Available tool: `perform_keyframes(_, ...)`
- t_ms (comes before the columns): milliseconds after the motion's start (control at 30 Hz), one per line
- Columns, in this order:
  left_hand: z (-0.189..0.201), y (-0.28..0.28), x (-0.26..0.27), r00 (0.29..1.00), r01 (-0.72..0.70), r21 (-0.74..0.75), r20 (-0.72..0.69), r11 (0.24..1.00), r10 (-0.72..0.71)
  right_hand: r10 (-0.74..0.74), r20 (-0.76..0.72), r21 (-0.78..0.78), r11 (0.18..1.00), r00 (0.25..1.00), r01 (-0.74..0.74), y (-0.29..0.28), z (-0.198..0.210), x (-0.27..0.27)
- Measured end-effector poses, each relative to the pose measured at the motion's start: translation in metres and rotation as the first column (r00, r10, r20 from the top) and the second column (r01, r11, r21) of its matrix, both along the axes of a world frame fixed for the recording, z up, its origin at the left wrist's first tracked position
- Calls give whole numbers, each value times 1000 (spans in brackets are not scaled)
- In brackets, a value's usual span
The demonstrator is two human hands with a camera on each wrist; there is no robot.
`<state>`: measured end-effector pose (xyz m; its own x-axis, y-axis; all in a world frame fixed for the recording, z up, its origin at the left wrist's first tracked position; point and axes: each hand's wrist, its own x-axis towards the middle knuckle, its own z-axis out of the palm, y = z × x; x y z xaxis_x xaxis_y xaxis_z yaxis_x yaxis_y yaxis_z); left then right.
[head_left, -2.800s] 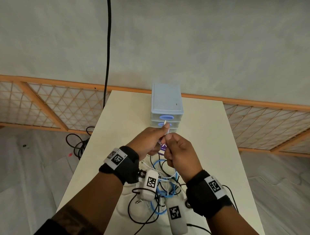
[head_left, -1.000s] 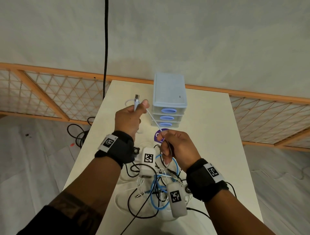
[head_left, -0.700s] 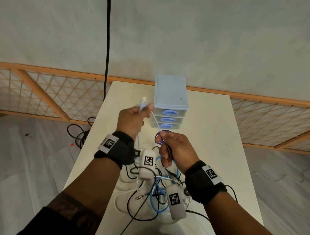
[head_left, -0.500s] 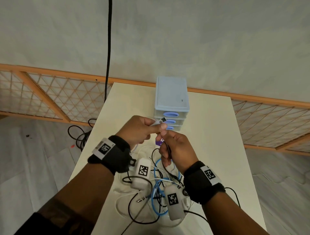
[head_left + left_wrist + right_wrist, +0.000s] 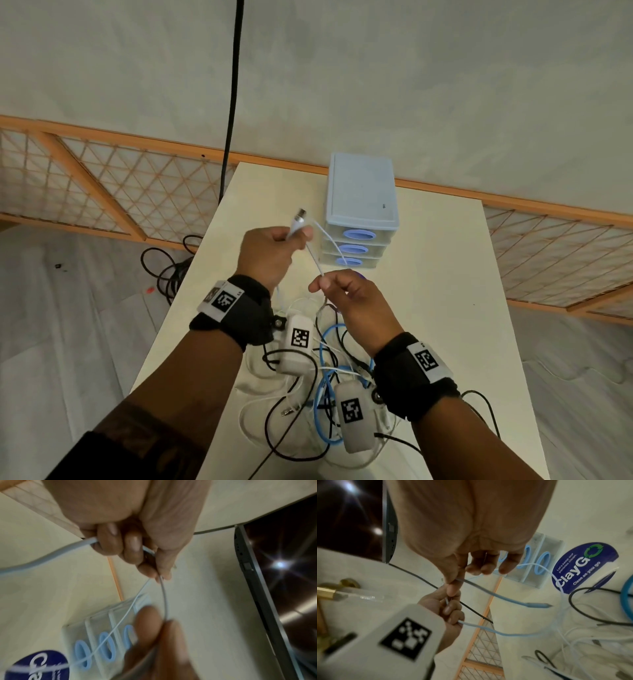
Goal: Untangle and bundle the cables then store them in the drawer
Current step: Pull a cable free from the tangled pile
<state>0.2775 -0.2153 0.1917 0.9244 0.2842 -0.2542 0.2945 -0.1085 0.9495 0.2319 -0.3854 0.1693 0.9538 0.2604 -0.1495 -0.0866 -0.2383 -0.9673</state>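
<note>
My left hand (image 5: 301, 236) is raised left of the drawer unit and grips the plug end of a thin white cable (image 5: 313, 255). Its fingers are curled round that white cable (image 5: 51, 557) in the left wrist view. My right hand (image 5: 320, 282) is lower and pinches the same white cable (image 5: 488, 593) between thumb and forefinger. A short stretch runs between the hands. Beneath my wrists lies a tangle (image 5: 308, 394) of white, black and blue cables (image 5: 323, 363) on the table. The pale blue three-drawer unit (image 5: 359, 205) stands behind, with its drawers closed.
A round blue sticker (image 5: 583, 566) lies on the cream table (image 5: 445, 274) in front of the drawers. A black cord (image 5: 233, 102) hangs from above at the table's far left corner. More black cables (image 5: 168, 270) lie on the floor at the left. A wooden lattice screen (image 5: 102, 192) lines the wall.
Half a second ago my hands met in front of the drawers. My left hand has since moved up and left with the plug end, drawing out cable, while my right hand stayed put.
</note>
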Motion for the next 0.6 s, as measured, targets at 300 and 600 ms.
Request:
perform_keyframes(300, -10, 20, -2, 984, -158, 24, 87, 987, 156, -39, -18, -170, 985, 999, 35, 21, -12, 43)
perform_keyframes(600, -20, 37, -9, 982, -110, 21, 157, 994, 105, -69, 134, -109, 990, 989, 84, 61, 29, 158)
